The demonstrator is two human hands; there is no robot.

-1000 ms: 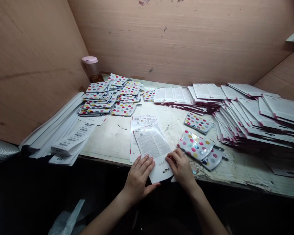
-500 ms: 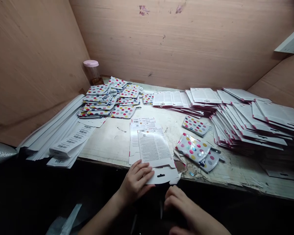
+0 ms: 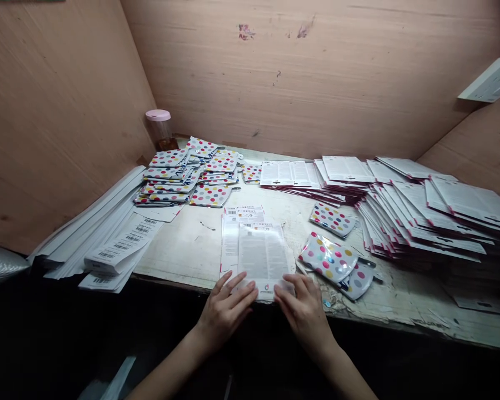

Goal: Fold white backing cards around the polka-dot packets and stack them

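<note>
While one lidded cup (image 3: 160, 129) stands at the back, the left hand (image 3: 224, 308) lies palm-down, fingers spread unclenched on one printed card (image 3: 263, 255) at the table (image 3: 179, 244) edge; the right hand (image 3: 304, 306) arches over its opposite corner, whether pinching I cannot tell; rightward, at least two dotted pouches (image 3: 332, 220).

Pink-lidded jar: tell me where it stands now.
In the head view, the jar stands at the table's back left, near the corner of the wooden walls, behind the stacked dotted pouches.
</note>
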